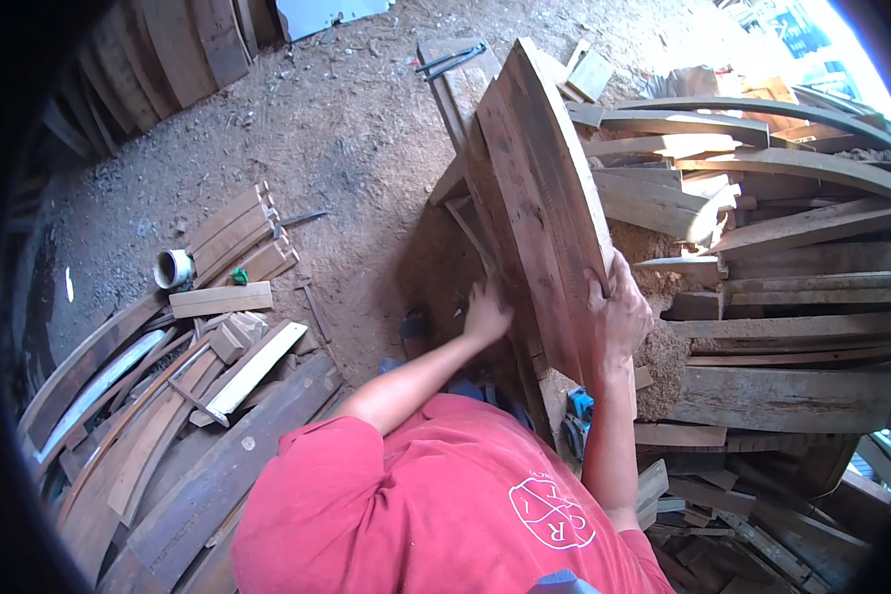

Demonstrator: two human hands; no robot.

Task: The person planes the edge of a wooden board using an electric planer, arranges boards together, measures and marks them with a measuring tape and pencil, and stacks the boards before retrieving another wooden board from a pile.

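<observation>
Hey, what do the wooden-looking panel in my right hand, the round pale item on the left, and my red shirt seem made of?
Panel: wood, apparently unvarnished, judging by its streaky grain and dull face.
Round pale item: perhaps plastic or ceramic; its pale rim doesn't settle it.
Red shirt: matte fabric, possibly cotton, given its soft folds.

Daylight enters from the upper right, where the edge glares white and detail washes out. Bright patches strike the stacked planks [782, 396]; shadow darkens the ground [346, 148] left of the held board [544, 198]. The lower right is dim. Black fisheye vignetting rounds the corners; the middle looks fairly sharp.
</observation>
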